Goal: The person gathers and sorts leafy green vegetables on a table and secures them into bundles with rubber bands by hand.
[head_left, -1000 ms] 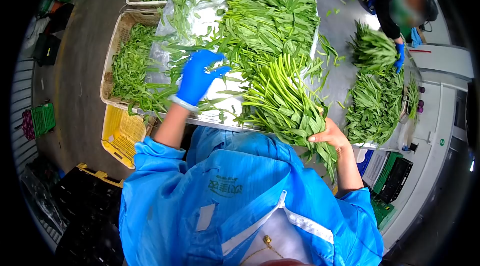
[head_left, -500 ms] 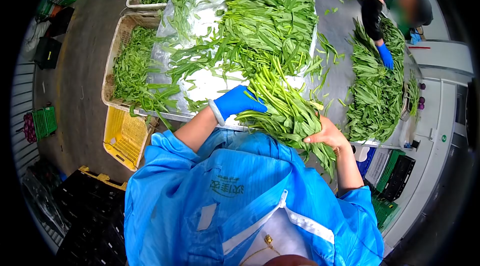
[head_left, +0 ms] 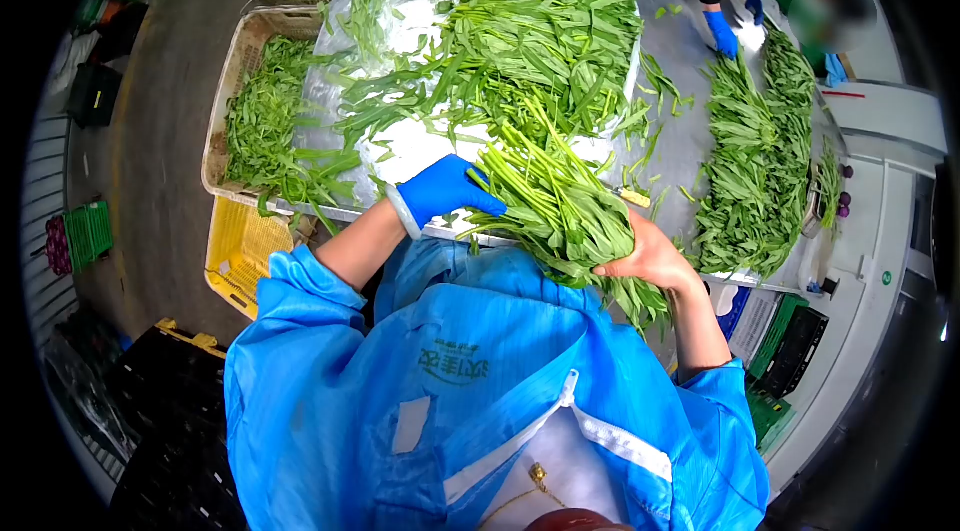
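Note:
A bunch of long-stemmed leafy greens (head_left: 555, 216) is held in front of my body at the table's near edge, its pale stems pointing up and away. My left hand (head_left: 445, 196), in a blue glove, is at the left side of the stems, thumb in front and some fingertips tucked behind them. My bare right hand (head_left: 652, 256) wraps round the leafy right end, thumb across the leaves. Just above that hand a small yellowish handle (head_left: 634, 197) shows; whether the hand touches it is unclear. Beyond the bunch lies a large heap of the same greens (head_left: 545, 41).
A crate of greens (head_left: 222, 121) stands left of the metal table (head_left: 672, 146), with a yellow crate (head_left: 235, 256) below it. Another pile of greens (head_left: 755, 171) lies at the right. A co-worker's blue-gloved hand (head_left: 722, 34) is at that pile's far end.
My left hand has shifted a little left and up along the bunch. My right hand has also moved slightly up and left. The co-worker's hands have moved to the pile's far end.

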The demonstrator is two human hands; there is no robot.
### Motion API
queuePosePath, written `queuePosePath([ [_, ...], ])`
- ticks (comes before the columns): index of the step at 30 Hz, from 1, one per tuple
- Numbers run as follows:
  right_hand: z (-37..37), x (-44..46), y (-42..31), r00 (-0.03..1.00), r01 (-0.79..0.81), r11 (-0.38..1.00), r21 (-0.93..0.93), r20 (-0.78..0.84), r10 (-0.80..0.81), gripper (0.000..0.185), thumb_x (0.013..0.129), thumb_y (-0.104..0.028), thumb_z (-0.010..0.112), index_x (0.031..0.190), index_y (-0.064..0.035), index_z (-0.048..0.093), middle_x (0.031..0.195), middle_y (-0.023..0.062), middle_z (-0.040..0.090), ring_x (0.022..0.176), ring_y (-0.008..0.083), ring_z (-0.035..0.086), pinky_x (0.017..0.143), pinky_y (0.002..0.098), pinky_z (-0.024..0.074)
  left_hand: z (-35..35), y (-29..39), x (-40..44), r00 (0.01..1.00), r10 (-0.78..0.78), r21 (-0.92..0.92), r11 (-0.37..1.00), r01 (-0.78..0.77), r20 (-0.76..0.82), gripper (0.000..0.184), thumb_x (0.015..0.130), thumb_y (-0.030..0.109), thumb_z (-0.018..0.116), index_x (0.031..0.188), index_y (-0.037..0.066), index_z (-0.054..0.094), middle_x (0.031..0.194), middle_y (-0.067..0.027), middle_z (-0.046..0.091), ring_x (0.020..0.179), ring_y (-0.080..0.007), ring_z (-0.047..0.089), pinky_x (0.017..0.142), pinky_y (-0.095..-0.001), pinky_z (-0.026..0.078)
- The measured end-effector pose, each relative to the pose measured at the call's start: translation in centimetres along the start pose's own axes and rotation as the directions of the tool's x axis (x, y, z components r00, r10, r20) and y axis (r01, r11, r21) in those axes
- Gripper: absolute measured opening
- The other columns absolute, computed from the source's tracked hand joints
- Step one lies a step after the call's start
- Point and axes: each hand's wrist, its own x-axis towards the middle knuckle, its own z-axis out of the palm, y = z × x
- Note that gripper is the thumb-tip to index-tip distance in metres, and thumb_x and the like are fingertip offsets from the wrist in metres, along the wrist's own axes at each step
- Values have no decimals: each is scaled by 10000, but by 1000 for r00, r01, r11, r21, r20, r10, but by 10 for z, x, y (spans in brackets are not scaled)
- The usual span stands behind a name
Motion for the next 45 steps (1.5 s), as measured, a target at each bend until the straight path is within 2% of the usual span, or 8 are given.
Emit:
queuePosePath([
  [10,6,3,-17,992,-93,967,-236,-107,69,899,582,-49,830,1359,14,382,1225,123,578,1142,178,527,1015,319,384,-8,-10,-4,951,-304,-280,910,307,54,250,789,182,751,909,-31,701,804,-109,694,723,-145,666,645,-239,548],
  [14,2,5,-3,992,-34,996,-87,-120,24,901,578,-20,830,1357,25,379,1234,102,563,1145,170,506,1025,315,369,-7,-26,0,976,-153,-102,985,139,-154,259,788,221,762,858,-21,703,742,-77,680,673,-132,651,642,-243,539],
  [18,-7,2,-5,990,-51,998,32,-131,54,896,585,-13,827,1364,20,386,1250,84,554,1139,164,502,1021,305,362,-25,-6,-12,961,4,-479,866,-142,-276,186,841,163,670,854,-21,695,788,-90,676,723,-144,650,677,-265,520],
  [21,-14,-4,-5,985,-74,991,113,-148,90,891,580,-29,831,1357,27,399,1253,86,552,1144,175,501,1020,304,359,-66,-5,-5,731,161,-312,829,-465,-663,219,858,146,643,1034,17,668,849,-45,652,773,-143,612,736,-256,506],
  [27,-20,-8,-7,989,-98,986,138,-101,112,877,554,-76,850,1326,25,447,1238,79,566,1128,184,512,1015,305,360,-28,-16,34,789,598,517,725,-455,-145,481,719,179,799,1150,62,621,1241,-115,567,1151,-244,534,984,-338,408],
  [38,-31,-15,19,982,-147,957,250,-81,172,855,567,-50,840,1322,17,446,1206,63,573,1103,171,520,1002,301,376,-52,-24,33,856,311,-257,862,-437,-412,238,876,118,598,1033,-45,672,1010,-110,679,933,-176,632,890,-286,471],
  [41,-38,-22,35,976,-172,943,284,-82,202,837,567,-62,847,1310,3,467,1175,51,590,1071,169,539,983,300,396,-86,-17,16,601,454,257,886,-387,-658,339,839,137,683,1137,-17,634,1194,-127,601,1028,-179,587,909,-299,463],
  [45,-34,-22,37,978,-159,923,351,-75,197,825,563,-85,858,1295,-4,487,1160,44,599,1056,170,550,975,301,404,-53,-24,22,950,272,304,928,-216,-156,534,833,171,692,1324,84,504,1361,-90,488,1240,-177,440,1041,-319,338],
])
